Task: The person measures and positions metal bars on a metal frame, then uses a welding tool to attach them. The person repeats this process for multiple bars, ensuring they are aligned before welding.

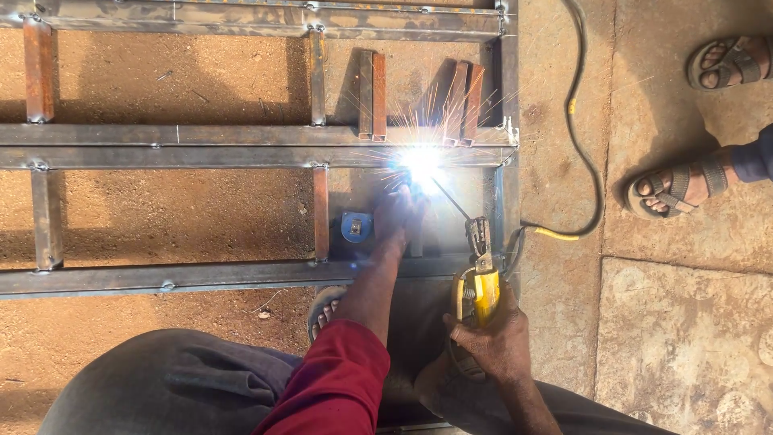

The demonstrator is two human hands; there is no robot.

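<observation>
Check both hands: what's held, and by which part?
Right hand grips the yellow electrode holder by its handle. Left hand rests near the arc; whether it holds anything cannot be told.

— What sort of place am I viewing?

— I read it as an open-air metal fabrication yard. A steel frame (241, 145) of rusty square tubing lies flat on bare reddish soil (161, 209), with cracked stone paving (684, 322) just beside it.

— What confirms welding work?

— I see a bright welding arc (420, 161) throwing sparks, a yellow electrode holder (481, 286) and a cable (584, 145) trailing over the ground. Hard sunlight casts sharp shadows; a bystander's sandalled feet (676, 185) stand nearby.
</observation>
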